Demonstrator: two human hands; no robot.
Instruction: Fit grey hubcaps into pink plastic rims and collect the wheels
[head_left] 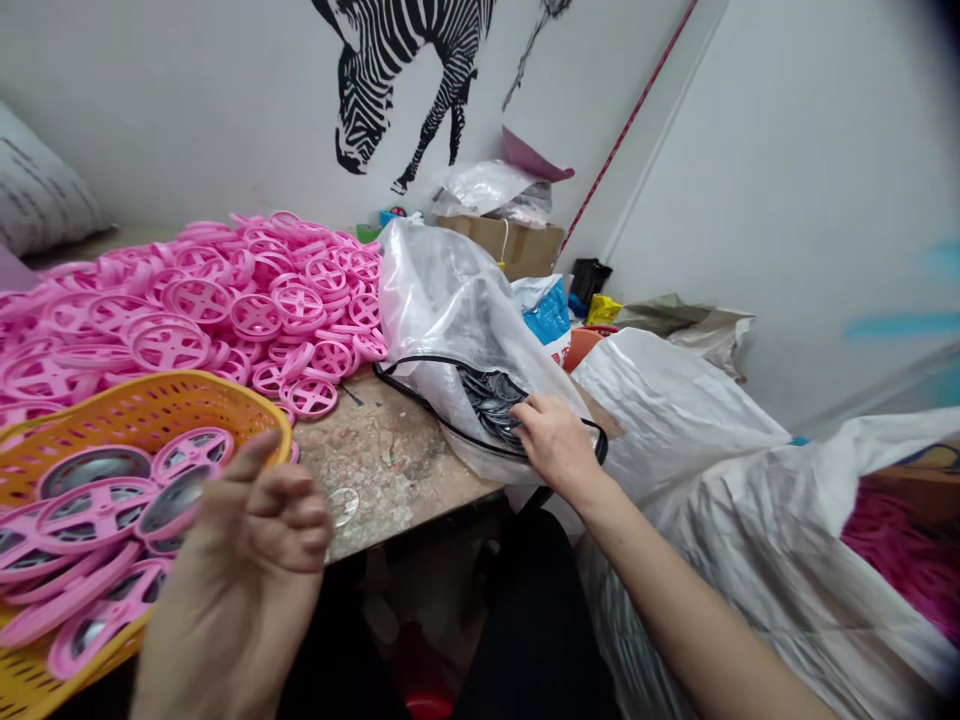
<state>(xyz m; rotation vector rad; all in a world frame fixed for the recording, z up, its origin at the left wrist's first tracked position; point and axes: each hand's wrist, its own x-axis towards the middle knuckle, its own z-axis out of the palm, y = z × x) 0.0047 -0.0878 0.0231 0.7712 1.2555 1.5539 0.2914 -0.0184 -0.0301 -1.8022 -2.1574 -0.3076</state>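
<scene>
My left hand (pixel 247 550) hovers beside the yellow basket (pixel 259 400), palm partly up, index finger raised and the other fingers loosely curled, with nothing in it. In the basket lie several pink wheel-shaped rings (pixel 101 510), some fitted with shiny grey discs (pixel 94 470). My right hand (pixel 553 440) reaches into the mouth of a clear plastic bag (pixel 450 290) with black edging. Its fingertips are bent together on grey discs (pixel 491 400) inside; how many they grip is hidden.
A large heap of pink spoked rings (pixel 255 315) covers the back left of the worn table (pixel 390 490). Behind the bag stands a cardboard box (pixel 517 245). White woven sacks (pixel 675 400) crowd the right side, one holding more pink parts (pixel 900 560).
</scene>
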